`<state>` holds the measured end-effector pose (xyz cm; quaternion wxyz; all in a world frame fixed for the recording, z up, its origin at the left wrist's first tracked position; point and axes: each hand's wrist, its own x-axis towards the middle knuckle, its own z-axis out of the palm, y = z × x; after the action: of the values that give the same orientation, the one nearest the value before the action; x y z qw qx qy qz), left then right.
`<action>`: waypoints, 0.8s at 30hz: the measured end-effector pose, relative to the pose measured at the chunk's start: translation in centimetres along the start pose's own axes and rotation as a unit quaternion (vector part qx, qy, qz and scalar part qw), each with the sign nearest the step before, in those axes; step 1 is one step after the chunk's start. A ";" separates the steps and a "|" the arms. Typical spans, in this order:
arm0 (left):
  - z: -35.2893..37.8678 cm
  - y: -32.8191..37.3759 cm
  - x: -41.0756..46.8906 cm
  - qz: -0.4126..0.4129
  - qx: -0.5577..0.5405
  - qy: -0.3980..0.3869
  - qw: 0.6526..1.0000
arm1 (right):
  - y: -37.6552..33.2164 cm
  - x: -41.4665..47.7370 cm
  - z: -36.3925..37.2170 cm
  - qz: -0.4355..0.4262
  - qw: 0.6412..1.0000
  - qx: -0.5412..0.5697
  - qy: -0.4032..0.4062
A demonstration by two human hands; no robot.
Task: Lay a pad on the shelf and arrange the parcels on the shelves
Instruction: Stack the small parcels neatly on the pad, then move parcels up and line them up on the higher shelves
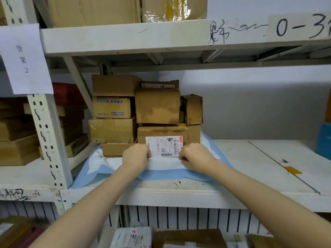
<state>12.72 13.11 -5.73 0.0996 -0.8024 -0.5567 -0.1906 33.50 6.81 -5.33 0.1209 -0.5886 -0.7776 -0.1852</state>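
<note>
Both hands are at the front of the middle shelf [179, 196]. The left hand [137, 156] and the right hand [195, 156] have curled fingers, and each one grips a raised white fold of the pad [161, 173]. The fingertips are hidden behind the knuckles and the fold. The pad is white with a blue border and lies on the left part of this shelf, under a stack of cardboard parcels [112, 129]. The parcels cover its back part, so I cannot tell how far it reaches. The hands are just in front of a labelled parcel [161, 133] and hide the lower corners of its label. At the right edge a blue box [324, 140] is cut off. Lower parcels [188, 238] show only partly.
</note>
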 end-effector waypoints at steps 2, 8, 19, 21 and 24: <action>0.3 -0.1 0.6 -0.002 0.000 -0.001 1.000 | 0.4 0.6 0.3 0.010 1.000 0.007 -0.003; 1.2 -0.2 2.2 -0.011 -0.009 -0.001 1.000 | 0.6 2.2 1.4 0.036 0.999 0.008 -0.004; 1.2 0.3 2.9 -0.024 0.015 -0.011 1.000 | 0.3 2.7 2.0 0.042 0.999 -0.004 -0.006; 0.6 0.7 2.6 -0.020 0.016 -0.006 1.000 | 0.5 2.2 1.6 0.046 0.998 0.030 -0.011; -0.3 2.1 2.5 0.018 -0.037 0.016 0.999 | 1.2 1.1 0.8 0.081 0.986 0.142 0.042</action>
<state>15.43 14.38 -4.35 0.0817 -0.8123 -0.5332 -0.2219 34.40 8.39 -5.45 0.2506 -0.6183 -0.7398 -0.0873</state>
